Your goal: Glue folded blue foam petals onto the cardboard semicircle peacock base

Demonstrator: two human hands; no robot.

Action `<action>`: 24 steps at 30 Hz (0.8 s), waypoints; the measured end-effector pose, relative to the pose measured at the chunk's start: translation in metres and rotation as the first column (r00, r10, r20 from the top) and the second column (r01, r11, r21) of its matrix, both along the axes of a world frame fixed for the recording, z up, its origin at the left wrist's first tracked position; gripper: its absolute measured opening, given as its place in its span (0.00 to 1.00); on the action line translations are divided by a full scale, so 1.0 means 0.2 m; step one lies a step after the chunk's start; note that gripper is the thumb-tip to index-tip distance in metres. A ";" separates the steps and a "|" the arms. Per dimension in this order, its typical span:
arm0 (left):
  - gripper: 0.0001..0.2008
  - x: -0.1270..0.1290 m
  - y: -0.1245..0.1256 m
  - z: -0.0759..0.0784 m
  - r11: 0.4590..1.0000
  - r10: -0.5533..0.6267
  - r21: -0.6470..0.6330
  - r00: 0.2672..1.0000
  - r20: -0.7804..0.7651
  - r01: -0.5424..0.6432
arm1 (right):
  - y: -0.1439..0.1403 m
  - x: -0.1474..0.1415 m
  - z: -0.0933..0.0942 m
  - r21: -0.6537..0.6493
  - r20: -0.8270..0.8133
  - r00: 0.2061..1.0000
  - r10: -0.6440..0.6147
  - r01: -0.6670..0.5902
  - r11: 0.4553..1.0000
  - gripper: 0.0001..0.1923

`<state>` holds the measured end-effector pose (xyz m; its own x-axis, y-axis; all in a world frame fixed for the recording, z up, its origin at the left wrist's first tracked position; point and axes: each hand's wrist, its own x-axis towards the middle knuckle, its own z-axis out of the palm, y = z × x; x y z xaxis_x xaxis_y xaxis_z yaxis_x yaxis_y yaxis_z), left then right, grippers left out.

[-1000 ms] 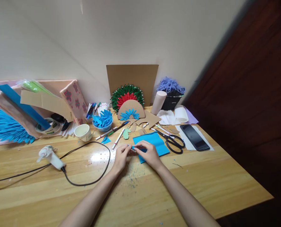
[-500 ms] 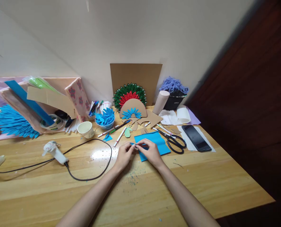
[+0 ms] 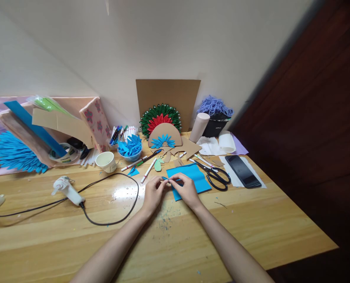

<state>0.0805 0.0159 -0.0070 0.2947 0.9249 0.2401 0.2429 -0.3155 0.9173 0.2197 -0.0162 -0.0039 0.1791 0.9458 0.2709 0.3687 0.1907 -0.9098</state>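
Left hand (image 3: pixel 153 192) and right hand (image 3: pixel 186 189) meet over the wooden surface (image 3: pixel 192 239), each grip pinching a small blue paper piece (image 3: pixel 169 181) between fingertips, above the blue sheet (image 3: pixel 194 176); scissors (image 3: pixel 214 176) just beyond, paper fan (image 3: pixel 160 120) by the wall

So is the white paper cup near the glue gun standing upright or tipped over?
Tipped. The paper cup lies tilted on the table, its open mouth facing the camera.
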 end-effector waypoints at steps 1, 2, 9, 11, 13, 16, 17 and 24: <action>0.10 0.00 0.00 0.00 1.000 0.020 -0.020 1.000 0.012 -0.020 | 0.00 0.00 0.00 0.006 0.003 1.000 -0.002 0.002 1.000 0.07; 0.09 0.00 0.00 -0.01 0.999 0.035 -0.042 0.999 0.026 -0.034 | 0.00 -0.01 0.00 0.012 0.007 1.000 -0.002 0.002 1.000 0.07; 0.10 0.00 0.01 -0.03 0.991 0.019 -0.137 0.991 0.136 0.000 | 0.00 -0.01 0.00 0.025 0.031 0.999 0.006 -0.007 1.000 0.07; 0.10 0.00 0.01 -0.03 0.988 0.017 -0.154 0.988 0.152 0.007 | 0.00 -0.01 0.00 0.024 0.032 0.999 0.007 -0.008 1.000 0.07; 0.10 0.00 0.02 -0.03 0.987 0.020 -0.162 0.986 0.165 0.007 | 0.00 -0.01 0.00 0.021 0.032 0.999 0.009 -0.009 1.000 0.06; 0.09 0.00 0.01 -0.02 0.986 0.021 -0.169 0.981 0.190 0.012 | 0.00 -0.01 0.00 0.025 0.040 0.999 0.010 -0.011 1.000 0.06; 0.09 0.00 0.01 -0.02 0.986 0.018 -0.168 0.981 0.194 0.015 | -0.01 -0.01 0.00 0.031 0.049 0.999 0.008 -0.009 0.999 0.06; 0.09 0.00 0.01 0.01 0.981 0.010 -0.190 0.982 0.189 0.027 | -0.01 -0.02 0.01 0.041 0.073 0.997 0.012 -0.014 0.999 0.04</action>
